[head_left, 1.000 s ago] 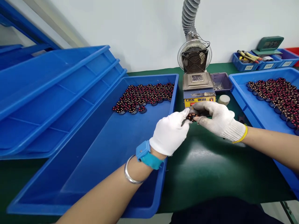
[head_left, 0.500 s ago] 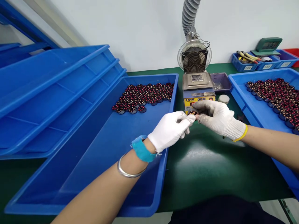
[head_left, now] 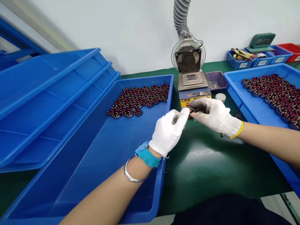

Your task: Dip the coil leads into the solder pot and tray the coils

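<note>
In front of the solder pot, both gloved hands meet at a small round black coil part with red and copper-coloured spots. My right hand, its glove grey at the fingers, grips the part from the right between thumb and fingers. My left hand is closed, thumb and fingertips pinched at the part's left edge; fine details between them are hidden. Many like parts lie at the far end of the left blue tray. More coil parts fill the right blue tray.
A grey hose and fan stand behind the pot. Beside it are a purple bin and a white round lid. Stacked blue trays lean at left. Small tool bins and a green clock sit at back right.
My left hand has drawn slightly back and tilted more upright, its fingertips still at the part. My right hand keeps its hold. The whole view has shifted a little.
</note>
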Motion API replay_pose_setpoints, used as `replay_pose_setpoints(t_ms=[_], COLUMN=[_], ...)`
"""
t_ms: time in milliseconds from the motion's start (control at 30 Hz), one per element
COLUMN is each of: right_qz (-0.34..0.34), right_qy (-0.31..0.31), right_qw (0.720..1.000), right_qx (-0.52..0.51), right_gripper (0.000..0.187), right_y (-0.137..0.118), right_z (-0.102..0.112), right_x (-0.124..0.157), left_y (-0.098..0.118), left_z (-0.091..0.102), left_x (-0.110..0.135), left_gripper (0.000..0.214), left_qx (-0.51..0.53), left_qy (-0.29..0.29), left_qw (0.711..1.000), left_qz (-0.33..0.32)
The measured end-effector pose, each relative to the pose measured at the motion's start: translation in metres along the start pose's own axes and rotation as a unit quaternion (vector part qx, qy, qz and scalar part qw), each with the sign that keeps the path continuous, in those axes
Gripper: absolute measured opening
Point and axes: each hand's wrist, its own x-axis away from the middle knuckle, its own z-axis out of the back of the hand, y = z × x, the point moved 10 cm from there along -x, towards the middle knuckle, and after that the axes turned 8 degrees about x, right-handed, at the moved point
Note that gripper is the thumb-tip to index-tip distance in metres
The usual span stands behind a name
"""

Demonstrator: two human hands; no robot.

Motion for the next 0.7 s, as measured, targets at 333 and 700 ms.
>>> replay_pose_setpoints(t_ms=[333,700], right_qz=[0.039,0.013], right_qy=[0.096,0.003], right_qw=[0.923,0.784], right_qx=[0.37,0.621], right_gripper=[0.032,0.033], right_y=[-0.013,-0.024], right_z=[0.071,0.045], right_x=[-0.074,-0.167], left_y=[0.01,-0.001], left_z=[-0.036,-0.054], left_x=[0.009,0.013], left_gripper=[0.039,0.032], left_qx=[-0.079,-0.136], left_qy=[-0.128,-0.215], left_qw=[0.984,0.964], left_qz=[-0.097,-0.081])
